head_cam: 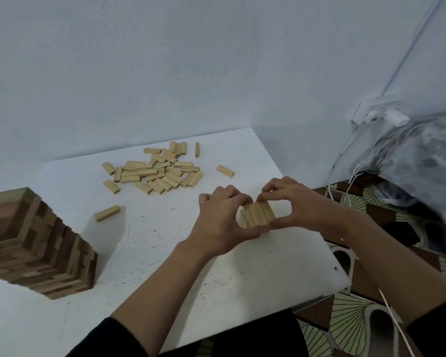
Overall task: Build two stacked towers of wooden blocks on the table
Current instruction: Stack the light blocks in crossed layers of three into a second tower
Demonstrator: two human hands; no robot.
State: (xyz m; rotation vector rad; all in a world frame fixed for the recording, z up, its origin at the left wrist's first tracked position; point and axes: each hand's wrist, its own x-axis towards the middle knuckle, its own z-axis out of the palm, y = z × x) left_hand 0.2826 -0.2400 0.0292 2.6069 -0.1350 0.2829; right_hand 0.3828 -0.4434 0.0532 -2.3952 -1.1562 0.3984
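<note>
The left hand (216, 217) and right hand (300, 204) clamp the small stack (258, 214) between them; squeeze evenly to square its edges before adding 1 more layer

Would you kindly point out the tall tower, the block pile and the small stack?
Tall tower (65, 253), head view, its shaded right face.
Block pile (153, 172), head view, a block mid-pile.
Small stack (258, 213), head view, its top layer.

Bare table (165, 243) lies between tall tower (39, 243) and loose pile (157, 171).
</note>
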